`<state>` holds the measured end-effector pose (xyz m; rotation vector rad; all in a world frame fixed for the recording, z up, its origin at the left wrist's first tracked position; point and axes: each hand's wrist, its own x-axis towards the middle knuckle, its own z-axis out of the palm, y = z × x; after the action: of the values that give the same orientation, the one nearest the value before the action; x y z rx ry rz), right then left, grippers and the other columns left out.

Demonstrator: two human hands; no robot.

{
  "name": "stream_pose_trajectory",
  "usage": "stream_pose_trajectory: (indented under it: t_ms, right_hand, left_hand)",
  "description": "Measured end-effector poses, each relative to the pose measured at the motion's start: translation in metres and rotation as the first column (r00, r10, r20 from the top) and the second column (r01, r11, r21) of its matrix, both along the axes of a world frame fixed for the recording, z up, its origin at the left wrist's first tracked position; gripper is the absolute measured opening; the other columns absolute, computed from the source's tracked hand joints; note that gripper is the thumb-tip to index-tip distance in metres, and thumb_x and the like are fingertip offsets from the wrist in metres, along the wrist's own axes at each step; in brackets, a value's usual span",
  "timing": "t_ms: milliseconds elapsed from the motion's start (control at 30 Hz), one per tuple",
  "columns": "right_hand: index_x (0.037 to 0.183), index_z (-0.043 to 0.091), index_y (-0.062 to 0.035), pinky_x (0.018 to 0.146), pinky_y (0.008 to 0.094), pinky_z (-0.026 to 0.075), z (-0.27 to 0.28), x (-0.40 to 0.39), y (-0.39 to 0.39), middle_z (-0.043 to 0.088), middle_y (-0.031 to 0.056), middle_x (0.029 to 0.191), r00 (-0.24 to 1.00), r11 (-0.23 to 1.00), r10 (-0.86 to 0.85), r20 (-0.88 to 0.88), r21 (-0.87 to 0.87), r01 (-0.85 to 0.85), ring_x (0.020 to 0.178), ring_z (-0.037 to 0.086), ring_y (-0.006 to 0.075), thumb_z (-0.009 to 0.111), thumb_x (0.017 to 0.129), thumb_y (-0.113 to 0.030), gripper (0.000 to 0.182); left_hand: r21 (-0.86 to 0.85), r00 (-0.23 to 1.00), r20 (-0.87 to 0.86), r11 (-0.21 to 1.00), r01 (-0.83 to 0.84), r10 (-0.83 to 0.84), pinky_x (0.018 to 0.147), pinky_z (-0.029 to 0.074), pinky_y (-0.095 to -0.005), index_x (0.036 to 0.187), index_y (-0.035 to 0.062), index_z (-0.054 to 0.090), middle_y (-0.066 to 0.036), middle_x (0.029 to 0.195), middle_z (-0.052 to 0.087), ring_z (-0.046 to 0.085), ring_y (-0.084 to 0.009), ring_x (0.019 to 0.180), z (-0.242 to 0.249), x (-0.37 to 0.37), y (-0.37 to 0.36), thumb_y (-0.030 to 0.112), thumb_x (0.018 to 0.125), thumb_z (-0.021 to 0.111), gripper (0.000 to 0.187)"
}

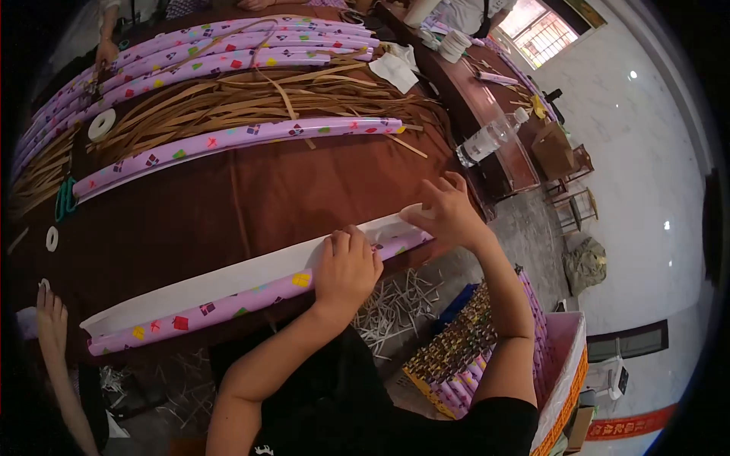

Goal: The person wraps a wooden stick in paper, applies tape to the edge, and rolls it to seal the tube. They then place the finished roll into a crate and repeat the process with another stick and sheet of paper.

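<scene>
A partly rolled sheet of purple wrapping paper (258, 292) lies along the near table edge, its white underside turned up at the back and small coloured prints on the front. My left hand (348, 266) is closed over the roll right of its middle, fingers bent onto the paper. At the right end, my right hand (450, 213) has its thumb and bent fingers on the white edge; part of its grip is hidden. Beyond my hands, a finished-looking purple roll (243, 140) lies across the brown cloth (281, 178).
Brown paper strips (251, 99) and several purple rolls (228, 64) cover the far side. Green-handled scissors (66, 199) and tape rolls (102, 125) lie left. A water bottle (493, 138) is at right. Another person's hand (52, 315) is at left. A lined box (566, 380) holds rolls below.
</scene>
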<state>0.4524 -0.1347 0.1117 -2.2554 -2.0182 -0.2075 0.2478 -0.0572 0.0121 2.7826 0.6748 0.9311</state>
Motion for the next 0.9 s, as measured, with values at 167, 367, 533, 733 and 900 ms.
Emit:
stream_pose_trajectory:
  t_ms: [167, 367, 533, 733, 900]
  right_hand:
    - [0.099, 0.060, -0.0080, 0.106, 0.0428, 0.027, 0.013, 0.044, -0.037, 0.064, 0.0051, 0.079, 0.963, 0.980, -0.198, -0.183, -0.040, 0.193, 0.085, 0.060, 0.0228, 0.078, 0.080, -0.036, 0.039]
    - [0.095, 0.062, -0.0099, 0.104, 0.0462, 0.031, -0.019, 0.055, -0.054, 0.063, 0.0069, 0.078, 0.950, 0.945, -0.306, -0.066, 0.099, 0.311, 0.088, 0.060, 0.0281, 0.082, 0.070, -0.046, 0.048]
    - [0.095, 0.061, -0.0100, 0.101, 0.0473, 0.032, -0.033, 0.054, -0.047, 0.062, 0.0064, 0.075, 0.940, 0.927, -0.337, 0.054, 0.195, 0.321, 0.088, 0.059, 0.0279, 0.081, 0.069, -0.046, 0.049]
    - [0.103, 0.058, -0.0057, 0.099, 0.0513, 0.032, -0.049, 0.051, -0.037, 0.063, 0.0059, 0.068, 0.908, 0.917, -0.368, 0.202, 0.241, 0.318, 0.090, 0.058, 0.0266, 0.081, 0.068, -0.047, 0.059]
    - [0.106, 0.058, -0.0040, 0.099, 0.0509, 0.031, -0.047, 0.044, -0.035, 0.065, 0.0067, 0.070, 0.903, 0.920, -0.365, 0.228, 0.236, 0.312, 0.091, 0.058, 0.0268, 0.080, 0.069, -0.046, 0.060]
  left_hand:
    - [-0.004, 0.999, -0.025, 1.000, -0.031, 0.031, 0.091, 0.047, -0.0388, 0.106, -0.0073, 0.065, -0.016, 0.110, 0.060, 0.056, -0.0289, 0.099, -0.001, 0.001, -0.002, 0.028, 0.086, 0.060, 0.041]
    - [0.006, 0.999, -0.036, 1.000, -0.016, 0.016, 0.093, 0.047, -0.0399, 0.110, -0.0067, 0.064, -0.016, 0.111, 0.060, 0.056, -0.0292, 0.100, -0.001, 0.001, -0.002, 0.029, 0.086, 0.061, 0.043]
    - [0.025, 0.997, -0.072, 1.000, -0.007, 0.009, 0.093, 0.047, -0.0400, 0.110, -0.0059, 0.064, -0.015, 0.113, 0.061, 0.056, -0.0292, 0.101, 0.001, 0.000, -0.002, 0.028, 0.085, 0.062, 0.042]
    - [0.008, 0.998, -0.064, 1.000, 0.004, -0.003, 0.093, 0.047, -0.0402, 0.109, -0.0061, 0.065, -0.017, 0.113, 0.062, 0.058, -0.0297, 0.100, 0.001, -0.001, -0.001, 0.028, 0.085, 0.062, 0.042]
    - [0.028, 0.998, -0.064, 1.000, 0.002, 0.000, 0.093, 0.048, -0.0400, 0.109, -0.0066, 0.065, -0.018, 0.114, 0.063, 0.058, -0.0306, 0.100, 0.003, -0.001, -0.001, 0.029, 0.086, 0.060, 0.043]
